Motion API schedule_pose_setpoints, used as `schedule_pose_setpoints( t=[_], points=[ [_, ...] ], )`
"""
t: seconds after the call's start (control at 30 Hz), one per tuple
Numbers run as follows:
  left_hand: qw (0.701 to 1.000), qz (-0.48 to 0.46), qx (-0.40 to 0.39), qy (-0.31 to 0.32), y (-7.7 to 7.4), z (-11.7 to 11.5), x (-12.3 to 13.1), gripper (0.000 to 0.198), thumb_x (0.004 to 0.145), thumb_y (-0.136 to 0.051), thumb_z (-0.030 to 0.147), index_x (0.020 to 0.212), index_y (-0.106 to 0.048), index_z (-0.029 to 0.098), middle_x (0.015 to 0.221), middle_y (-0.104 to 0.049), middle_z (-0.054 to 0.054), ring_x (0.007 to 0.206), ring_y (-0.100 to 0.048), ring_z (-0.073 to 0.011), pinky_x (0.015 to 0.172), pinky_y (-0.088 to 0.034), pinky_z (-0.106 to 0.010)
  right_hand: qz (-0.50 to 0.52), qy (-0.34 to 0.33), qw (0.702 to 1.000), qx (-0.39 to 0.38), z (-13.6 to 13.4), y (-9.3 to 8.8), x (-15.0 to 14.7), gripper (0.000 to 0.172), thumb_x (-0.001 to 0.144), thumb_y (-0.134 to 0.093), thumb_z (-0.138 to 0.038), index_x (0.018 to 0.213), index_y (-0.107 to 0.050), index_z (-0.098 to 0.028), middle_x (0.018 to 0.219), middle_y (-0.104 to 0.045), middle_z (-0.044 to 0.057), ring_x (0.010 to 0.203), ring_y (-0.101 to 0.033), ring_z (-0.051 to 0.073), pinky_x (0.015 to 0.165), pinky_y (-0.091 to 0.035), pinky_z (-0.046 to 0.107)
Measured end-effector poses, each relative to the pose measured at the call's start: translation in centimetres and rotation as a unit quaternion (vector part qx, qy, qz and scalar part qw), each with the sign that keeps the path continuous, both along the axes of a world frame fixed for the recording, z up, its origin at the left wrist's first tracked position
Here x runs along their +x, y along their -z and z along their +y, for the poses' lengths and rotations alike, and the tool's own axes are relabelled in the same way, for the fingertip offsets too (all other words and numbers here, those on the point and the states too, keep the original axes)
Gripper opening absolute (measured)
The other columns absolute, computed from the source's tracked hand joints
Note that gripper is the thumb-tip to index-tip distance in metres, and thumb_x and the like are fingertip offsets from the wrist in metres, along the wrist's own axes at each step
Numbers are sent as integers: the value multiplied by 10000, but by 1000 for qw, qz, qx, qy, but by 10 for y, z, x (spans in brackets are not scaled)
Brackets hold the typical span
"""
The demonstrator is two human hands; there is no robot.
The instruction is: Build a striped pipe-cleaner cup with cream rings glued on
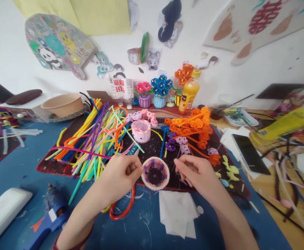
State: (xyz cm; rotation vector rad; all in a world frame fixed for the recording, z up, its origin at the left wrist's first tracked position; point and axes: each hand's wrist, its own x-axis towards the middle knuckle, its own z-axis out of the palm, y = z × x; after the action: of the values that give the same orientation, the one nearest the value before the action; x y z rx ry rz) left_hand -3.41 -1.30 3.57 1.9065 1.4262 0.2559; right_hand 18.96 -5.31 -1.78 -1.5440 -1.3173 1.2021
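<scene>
Clutter rings the small cream-rimmed pot [155,163] with a purple-and-pink inner wall, which sits at the middle of the table [115,236] between two bare hands. The left hand [124,173] has its fingers curled toward a pinch, tips at the pot's left rim; whether they grasp it I cannot tell. The right hand [197,170] is just beyond the right rim, its fingers bent with thumb and index close together, and whether a fine strand is between them I cannot tell. Left of the pot, a thick spread of pipe cleaners [94,146], too many to count, reaches up to the left hand; one red looped handle [122,217] lies partly hidden near that wrist. One blue hot-glue gun [53,211] rests at the near left. Close on the far side stands one pink pot [141,135]. To the far right, orange pipe-cleaner flowers [197,123] overlap too much to count. Overlapping white papers [178,215] lie on the near side, and one smartphone [251,154] to the right. Along the far wall are three potted flower bunches: one pink [142,87], one blue [161,86], one orange [184,73], the last partly behind one juice bottle [190,92].
</scene>
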Motion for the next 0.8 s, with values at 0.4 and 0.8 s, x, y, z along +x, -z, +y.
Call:
schedule_pose_setpoints(
  t=[0.4, 0.8],
  points=[
    [993, 50, 106, -20, 5, -5, -5, 390, 868, -527, 336, 512, -472, 185, 438, -347, 71, 430, -305, -84, 467, -245, -237, -20, -18, 997, 72, -3, 0, -2, 203, 853, -617, -384, 911, -698, -207, 690, -596, 0, 543, -508, 127, 477, -390, 228],
    [956, -14, 287, 55, 42, -32, -22, 608, 826, -656, 529, 1349, -452, 295, 1285, -505, -84, 1203, -474, -284, 989, -420, -417, -174, -150, 959, 166, -11, -4, -7, 615, 747, -773, -364, 1312, -529, -376, 1185, -478, 40, 1105, -547, 246, 937, -464, 355]
  ],
)
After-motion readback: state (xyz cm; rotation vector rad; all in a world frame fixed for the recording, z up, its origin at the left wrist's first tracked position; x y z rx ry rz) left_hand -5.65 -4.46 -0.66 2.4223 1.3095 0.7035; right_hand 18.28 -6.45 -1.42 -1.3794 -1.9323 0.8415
